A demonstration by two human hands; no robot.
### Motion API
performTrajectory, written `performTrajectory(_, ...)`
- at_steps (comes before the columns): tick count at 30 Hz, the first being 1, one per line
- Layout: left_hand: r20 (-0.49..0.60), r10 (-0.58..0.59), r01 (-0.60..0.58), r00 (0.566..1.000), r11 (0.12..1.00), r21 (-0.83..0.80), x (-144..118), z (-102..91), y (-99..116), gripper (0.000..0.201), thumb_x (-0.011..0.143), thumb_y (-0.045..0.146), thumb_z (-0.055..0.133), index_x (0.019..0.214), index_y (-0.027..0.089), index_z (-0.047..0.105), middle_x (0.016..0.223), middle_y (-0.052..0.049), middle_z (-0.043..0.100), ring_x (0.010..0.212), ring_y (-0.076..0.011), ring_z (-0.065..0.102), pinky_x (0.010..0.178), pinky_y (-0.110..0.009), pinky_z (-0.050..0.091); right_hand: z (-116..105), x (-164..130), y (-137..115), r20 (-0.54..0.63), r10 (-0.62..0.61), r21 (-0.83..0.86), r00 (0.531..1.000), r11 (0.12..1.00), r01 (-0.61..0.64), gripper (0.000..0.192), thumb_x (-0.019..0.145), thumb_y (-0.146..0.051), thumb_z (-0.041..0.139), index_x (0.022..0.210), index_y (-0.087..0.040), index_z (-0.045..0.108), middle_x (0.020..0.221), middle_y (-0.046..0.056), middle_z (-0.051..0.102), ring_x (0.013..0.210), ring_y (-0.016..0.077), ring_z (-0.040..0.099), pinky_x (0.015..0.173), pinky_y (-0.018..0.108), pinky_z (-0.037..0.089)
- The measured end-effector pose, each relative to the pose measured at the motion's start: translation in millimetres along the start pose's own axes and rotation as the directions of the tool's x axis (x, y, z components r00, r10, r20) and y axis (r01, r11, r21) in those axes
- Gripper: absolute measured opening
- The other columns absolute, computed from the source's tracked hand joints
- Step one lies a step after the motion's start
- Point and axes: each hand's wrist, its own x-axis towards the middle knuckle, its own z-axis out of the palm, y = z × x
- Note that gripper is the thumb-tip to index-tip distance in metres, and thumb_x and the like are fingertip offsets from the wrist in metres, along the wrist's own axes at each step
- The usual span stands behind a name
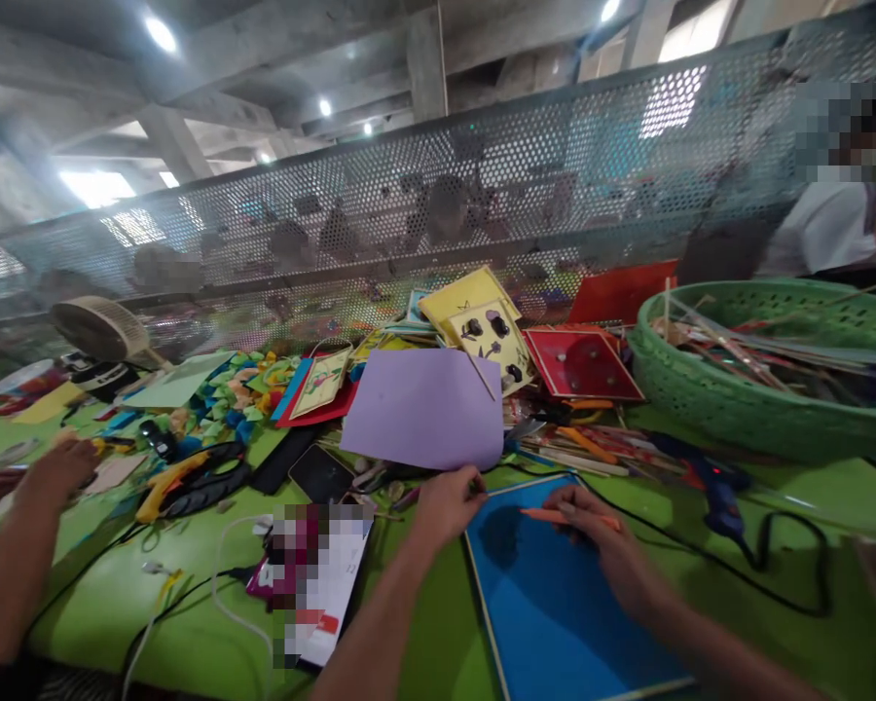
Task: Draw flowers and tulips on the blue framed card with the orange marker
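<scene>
At the far left, another person's hand (62,467) rests on the green table (190,623), near a small white fan (102,329) that stands further back. Next come folded coloured paper pieces (226,404), a yellow and black tool (190,482) and a dark phone (321,474). In the middle, a lilac paper sheet (427,407) lies over the pile of craft cards. The person's left hand (449,501) is at the lower edge of this sheet, the grip pressed together; I cannot tell whether it pinches the sheet. Just beside it, the blue board (555,594) lies flat on the table in front of the person. The right hand (591,526) rests on the board's top part and pinches an orange stick (565,516). Further right lie a blue glue gun (719,492) with a black cable, and behind it a green basket (745,404) full of sticks.
</scene>
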Motion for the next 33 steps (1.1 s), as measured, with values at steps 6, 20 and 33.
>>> performTrajectory(6, 0.004, -0.047, 0.047, 0.999, 0.997, -0.065, -2, 3.2, 3, 0.016, 0.091, 0.034, 0.063, 0.103, 0.028, 0.071, 0.089, 0.002, 0.076, 0.086, -0.0186, 0.070, 0.074, -0.027, 0.044, -14, -2, 6, 0.041, 0.102, 0.034, 0.994, 0.994, -0.104, 0.027, 0.084, -0.051, 0.068, 0.079, -0.024, 0.072, 0.078, 0.002, 0.062, 0.071, 0.0200, 0.051, 0.065, 0.032, 0.041)
performTrajectory(20, 0.051, 0.018, -0.014, 0.999, 0.998, -0.068, -1, -3.5, 7, 0.021, 0.093, 0.039, 0.063, 0.110, 0.027, 0.069, 0.092, 0.001, 0.075, 0.087, -0.0179, 0.068, 0.076, -0.027, 0.044, -21, -4, -1, 0.087, 0.152, 0.042, 0.985, 0.987, -0.156, 0.019, 0.077, -0.037, 0.082, 0.089, -0.026, 0.073, 0.092, 0.003, 0.070, 0.090, 0.0225, 0.062, 0.077, 0.034, 0.047)
performTrajectory(33, 0.024, 0.118, -0.115, 0.993, 0.989, -0.091, 4, 0.6, -4, 0.024, 0.091, 0.038, 0.067, 0.112, 0.027, 0.069, 0.096, -0.002, 0.075, 0.093, -0.0207, 0.068, 0.080, -0.029, 0.046, -13, -14, -5, 0.110, 0.114, -0.105, 0.987, 0.989, -0.102, 0.019, 0.076, -0.041, 0.081, 0.080, -0.025, 0.072, 0.075, -0.002, 0.067, 0.068, 0.0166, 0.058, 0.065, 0.031, 0.044)
